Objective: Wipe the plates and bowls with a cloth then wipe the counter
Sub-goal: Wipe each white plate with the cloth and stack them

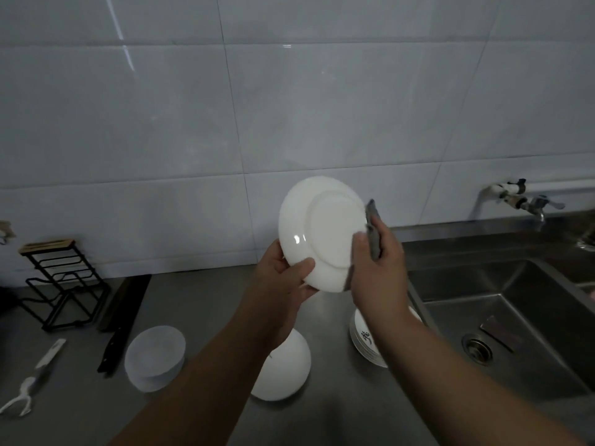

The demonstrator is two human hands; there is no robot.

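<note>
A white plate [322, 226] is held up above the steel counter [199, 304], its underside facing me. My left hand [280, 278] grips its lower left rim, thumb on the underside. My right hand [380, 262] holds a grey cloth [373, 233] folded over the plate's right edge, thumb pressing on the underside. Below my arms on the counter lie an upturned white bowl [289, 371], a stack of patterned bowls [363, 342] partly hidden by my right forearm, and a stack of pale plates [154, 355] at the left.
A steel sink [502, 310] with a drain lies to the right, a wall tap [528, 201] above it. At the left stand a black wire rack [61, 281], a dark knife [119, 320] and a white peeler [32, 378]. A tiled wall rises behind.
</note>
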